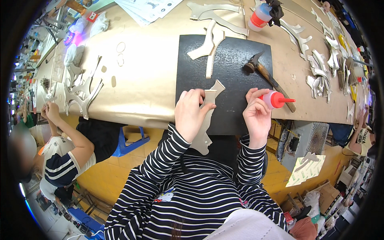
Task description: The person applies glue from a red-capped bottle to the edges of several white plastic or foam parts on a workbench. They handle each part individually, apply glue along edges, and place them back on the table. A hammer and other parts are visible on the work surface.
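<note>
My left hand [192, 114] pinches a pale, flat cut piece [206, 130], leather-like and irregular in outline, at the near edge of a black mat [236, 116]. Its lower end hangs toward my lap. My right hand [257, 114] is wrapped round a small squeeze bottle [274, 100] with a red nozzle cap, tipped sideways so that the nozzle points right. A hammer [266, 76] with a wooden handle lies on the mat's right side, just beyond the bottle. Farther back on the mat rest more pale cut pieces [204, 46].
A larger bottle [259, 18] with a red label stands behind the mat. Stacks of cut pieces [319, 74] lie to the right, others [83, 94] to the left. Paper sheets [146, 9] lie at the back. A co-worker [66, 150] sits at the left by a blue stool [131, 143].
</note>
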A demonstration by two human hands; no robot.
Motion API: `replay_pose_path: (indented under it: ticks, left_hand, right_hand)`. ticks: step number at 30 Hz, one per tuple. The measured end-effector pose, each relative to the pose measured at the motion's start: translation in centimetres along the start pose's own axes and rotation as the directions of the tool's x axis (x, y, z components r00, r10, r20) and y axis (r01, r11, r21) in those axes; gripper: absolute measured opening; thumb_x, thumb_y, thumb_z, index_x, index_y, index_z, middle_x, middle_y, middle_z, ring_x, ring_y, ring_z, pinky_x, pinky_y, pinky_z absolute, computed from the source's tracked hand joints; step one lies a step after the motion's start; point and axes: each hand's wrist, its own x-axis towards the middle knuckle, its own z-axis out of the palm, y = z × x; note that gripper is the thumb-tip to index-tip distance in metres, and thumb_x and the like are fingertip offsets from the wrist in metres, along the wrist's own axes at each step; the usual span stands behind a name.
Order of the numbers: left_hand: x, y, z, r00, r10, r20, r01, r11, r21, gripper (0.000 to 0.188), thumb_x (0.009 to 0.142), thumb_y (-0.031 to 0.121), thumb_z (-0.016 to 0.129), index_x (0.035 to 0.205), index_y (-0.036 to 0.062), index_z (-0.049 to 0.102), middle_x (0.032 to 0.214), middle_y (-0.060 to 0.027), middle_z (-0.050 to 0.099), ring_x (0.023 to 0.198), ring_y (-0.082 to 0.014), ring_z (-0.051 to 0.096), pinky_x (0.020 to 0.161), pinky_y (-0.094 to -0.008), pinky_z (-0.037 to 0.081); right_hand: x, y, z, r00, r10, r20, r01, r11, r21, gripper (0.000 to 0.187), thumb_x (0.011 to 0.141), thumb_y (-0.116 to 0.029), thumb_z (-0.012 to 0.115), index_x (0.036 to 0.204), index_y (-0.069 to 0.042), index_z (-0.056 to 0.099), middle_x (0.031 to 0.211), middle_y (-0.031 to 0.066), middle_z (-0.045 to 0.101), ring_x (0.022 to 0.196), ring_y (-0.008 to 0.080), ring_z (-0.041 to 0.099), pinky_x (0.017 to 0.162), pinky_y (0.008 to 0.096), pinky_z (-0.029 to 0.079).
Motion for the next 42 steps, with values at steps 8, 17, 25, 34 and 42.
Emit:
replay_pose_path:
  ticks: [8,17,25,34,42]
  left_hand:
    - [0.2,-0.7,-1.8,0.907,-0.265,0.328,0.41,0.733,-0.542,0.024,0.077,0.014,0.076,0.089,0.0001,0.061,0.08,-0.0034,0.062,0.071,-0.01,0.059,0.065,-0.0233,0.048]
    - [-2.3,1.9,-4.4,0.923,-0.212,0.322,0.383,0.595,-0.706,0.023,0.08,0.007,0.074,0.097,-0.0019,0.062,0.085,-0.0047,0.067,0.076,-0.0078,0.061,0.067,-0.0207,0.049]
    - [-3.9,2.5,-4.5,0.884,0.182,0.431,0.271,0.553,-0.788,0.062,0.068,-0.002,0.079,0.122,-0.0007,0.049,0.108,-0.008,0.06,0.098,-0.0159,0.058,0.085,-0.0279,0.048]
    - [-0.1,-0.1,-5.7,0.94,-0.048,0.338,0.218,0.845,-0.488,0.019,0.092,0.004,0.056,0.109,-0.0017,0.06,0.097,-0.0057,0.062,0.095,-0.0125,0.059,0.085,-0.0232,0.045]
    - [1.4,-0.2,-8.5,0.985,-0.026,0.171,0.1,0.893,-0.44,0.022,0.094,0.011,0.055,0.109,-0.004,0.059,0.097,-0.0069,0.061,0.092,-0.0135,0.057,0.086,-0.0262,0.044]
  right_hand:
    - [-5.1,2.8,-3.3,0.974,-0.211,0.081,0.205,0.677,-0.707,0.042,0.093,-0.029,0.057,0.122,-0.001,0.047,0.094,0.0086,0.063,0.066,0.0094,0.054,0.056,0.0201,0.043]
    - [-3.9,5.3,-4.7,0.906,0.058,0.419,0.325,-0.73,-0.602,0.016,0.081,-0.002,0.067,0.095,0.005,0.066,0.082,0.0088,0.063,0.071,0.0129,0.06,0.062,0.0244,0.046]
    - [-9.5,3.7,0.3,0.881,0.152,0.449,0.421,-0.685,-0.594,0.01,0.078,-0.002,0.069,0.086,0.003,0.064,0.077,0.0089,0.064,0.067,0.0158,0.059,0.06,0.0269,0.046]
    - [-27.4,-7.8,8.1,0.225,-0.321,0.92,-0.222,-0.936,-0.272,0.009,0.081,-0.002,0.066,0.078,0.005,0.062,0.069,-0.0032,0.053,0.062,0.004,0.045,0.055,0.0192,0.036]
    - [-36.4,-25.1,12.5,0.366,0.007,0.931,-0.86,-0.379,0.341,0.016,0.083,-0.015,0.063,0.096,-0.008,0.069,0.087,0.0028,0.067,0.072,0.02,0.064,0.062,0.0288,0.05]
